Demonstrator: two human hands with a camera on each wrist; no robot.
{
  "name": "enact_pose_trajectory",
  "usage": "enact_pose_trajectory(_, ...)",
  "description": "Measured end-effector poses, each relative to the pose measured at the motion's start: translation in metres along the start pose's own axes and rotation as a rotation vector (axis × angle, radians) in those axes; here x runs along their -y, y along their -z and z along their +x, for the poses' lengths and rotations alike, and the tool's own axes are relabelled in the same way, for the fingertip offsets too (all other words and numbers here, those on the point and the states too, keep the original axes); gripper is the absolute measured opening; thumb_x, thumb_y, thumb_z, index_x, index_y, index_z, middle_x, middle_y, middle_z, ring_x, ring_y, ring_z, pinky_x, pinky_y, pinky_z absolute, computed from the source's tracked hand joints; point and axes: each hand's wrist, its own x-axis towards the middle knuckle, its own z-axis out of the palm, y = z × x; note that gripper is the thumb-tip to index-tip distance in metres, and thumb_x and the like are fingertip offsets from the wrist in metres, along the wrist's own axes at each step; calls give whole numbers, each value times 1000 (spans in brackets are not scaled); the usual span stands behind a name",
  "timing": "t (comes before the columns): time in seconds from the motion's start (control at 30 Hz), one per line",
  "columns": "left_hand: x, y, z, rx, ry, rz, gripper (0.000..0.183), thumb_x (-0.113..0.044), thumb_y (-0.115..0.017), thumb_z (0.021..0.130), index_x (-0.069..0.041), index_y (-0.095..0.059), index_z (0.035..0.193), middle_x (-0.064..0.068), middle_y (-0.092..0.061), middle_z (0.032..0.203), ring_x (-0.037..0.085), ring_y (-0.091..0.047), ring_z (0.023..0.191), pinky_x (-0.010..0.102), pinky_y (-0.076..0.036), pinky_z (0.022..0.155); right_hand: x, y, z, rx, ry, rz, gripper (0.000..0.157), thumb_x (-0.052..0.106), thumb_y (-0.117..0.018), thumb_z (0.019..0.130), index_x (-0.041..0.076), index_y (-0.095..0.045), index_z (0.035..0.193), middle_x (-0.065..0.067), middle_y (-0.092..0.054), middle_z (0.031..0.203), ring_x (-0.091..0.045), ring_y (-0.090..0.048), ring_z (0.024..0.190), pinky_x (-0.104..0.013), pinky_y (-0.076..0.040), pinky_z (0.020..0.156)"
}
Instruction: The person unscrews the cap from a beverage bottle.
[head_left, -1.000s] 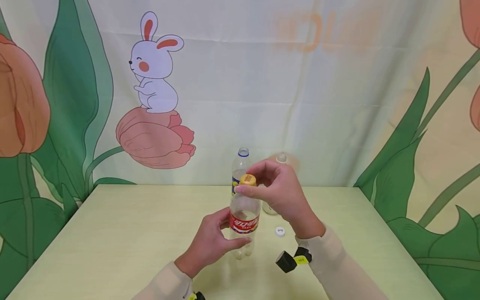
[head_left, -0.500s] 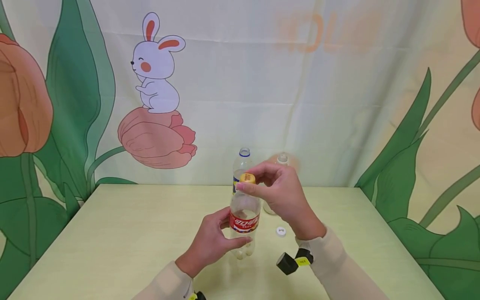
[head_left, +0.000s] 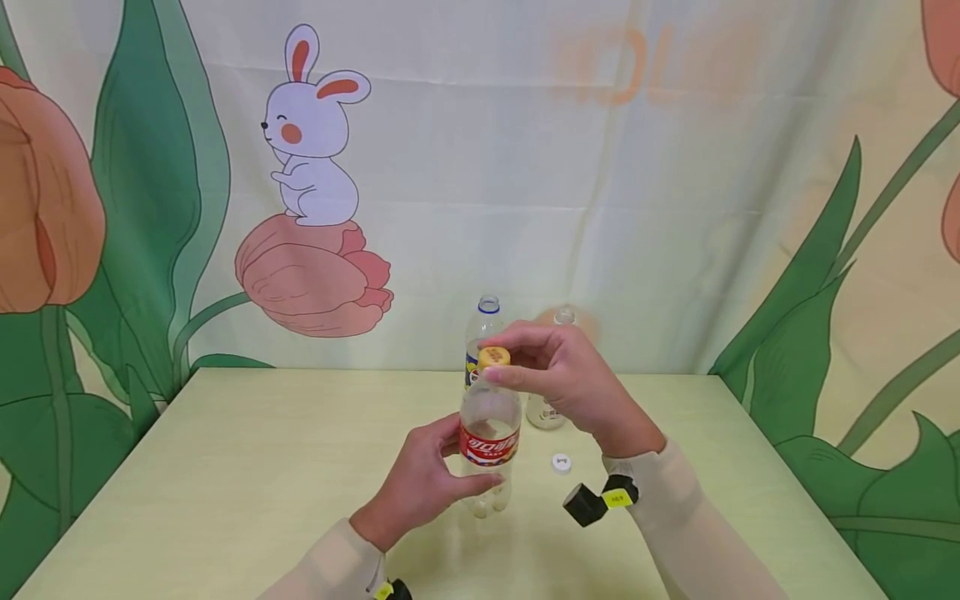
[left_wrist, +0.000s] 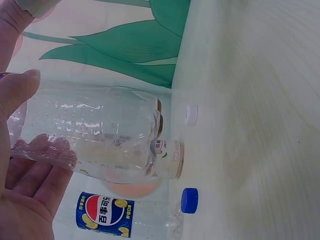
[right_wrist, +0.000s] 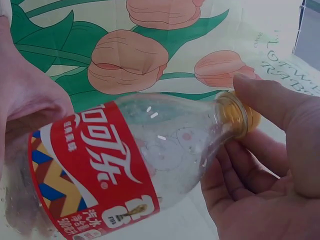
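My left hand (head_left: 420, 479) grips a clear plastic soda bottle (head_left: 487, 408) with a red label, holding it nearly upright with its base raised off the table. At the top of this bottle, my right hand (head_left: 573, 379) pinches the yellow cap (head_left: 494, 358) between thumb and fingers. The right wrist view has the cap (right_wrist: 239, 117) seated over the neck, with the thumb on one side and the fingers curled below. The left wrist view gives the see-through lower part of the bottle (left_wrist: 100, 130), with finger ends showing behind it.
Behind stand two uncapped bottles: a blue-labelled one (head_left: 487, 325) and a clear one (head_left: 547, 412), partly hidden by my right hand. A white cap (head_left: 562, 462) and a blue cap (left_wrist: 189, 200) lie on the table (head_left: 300, 467). A printed curtain (head_left: 450, 167) hangs behind.
My right hand has turned a little at the cap, its wrist shifting slightly right and up and its thumb sliding right. The left hand and bottle stay about where they were.
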Motion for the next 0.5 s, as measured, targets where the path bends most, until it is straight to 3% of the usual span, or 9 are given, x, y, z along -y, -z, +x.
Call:
enact_pose_trajectory(0.13, 2, 0, -1, -13, -5, 16, 57, -18, -93, 75, -19, -67, 126, -3, -76, 117, 13, -73, 105, 27, -59, 96, -2, -3, 0, -39, 5, 17, 35, 12, -80, 89, 3, -72, 122, -7, -73, 111, -22, -72, 92, -31, -62, 83)
enact_pose_trajectory(0.37, 1, -3, -1, -36, 1, 15, 55, -16, -93, 74, -21, -68, 123, -7, -76, 114, 11, -73, 103, 27, -60, 94, 0, -18, -6, -298, -10, -53, 32, 17, -90, 78, 8, -72, 103, -5, -73, 96, -23, -67, 84, -26, -57, 74)
enact_pose_trajectory(0.5, 1, -4, -1, -38, -8, 22, 55, -16, -93, 74, -21, -68, 122, -7, -76, 112, 10, -73, 101, 28, -61, 93, 2, -24, -7, -375, -9, -87, 32, 20, -93, 74, 9, -72, 95, -5, -72, 91, -23, -64, 79, -26, -55, 69)
